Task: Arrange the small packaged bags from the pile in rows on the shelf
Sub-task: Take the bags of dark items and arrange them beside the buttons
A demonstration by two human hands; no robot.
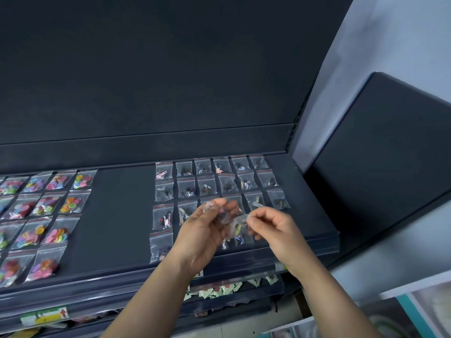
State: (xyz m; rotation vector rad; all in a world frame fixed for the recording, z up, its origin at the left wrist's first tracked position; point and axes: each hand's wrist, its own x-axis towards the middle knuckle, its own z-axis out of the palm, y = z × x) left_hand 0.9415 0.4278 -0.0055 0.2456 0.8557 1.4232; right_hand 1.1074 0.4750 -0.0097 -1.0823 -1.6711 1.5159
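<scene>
Probably weightless, limp, slick: small clear plastic zip bag of dark trinkets (238, 224) hangs over the near rows of the laid grid of clear bags (207, 186). Right hand (275, 228) fingers pinch its corner; left hand (202, 230) fingers curl on a crumpled bag clump (214, 207). Best gripped by the sealed strip. Grid's near row looks part-filled, close to the dark grey metal shelf (117, 215) lip; bare strip left of grid.

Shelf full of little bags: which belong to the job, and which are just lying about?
Job: left hand, right hand, small bags they hold, trinket-bag rows, shelf.
Lying about: colourful disc bags, white packets below.
</scene>
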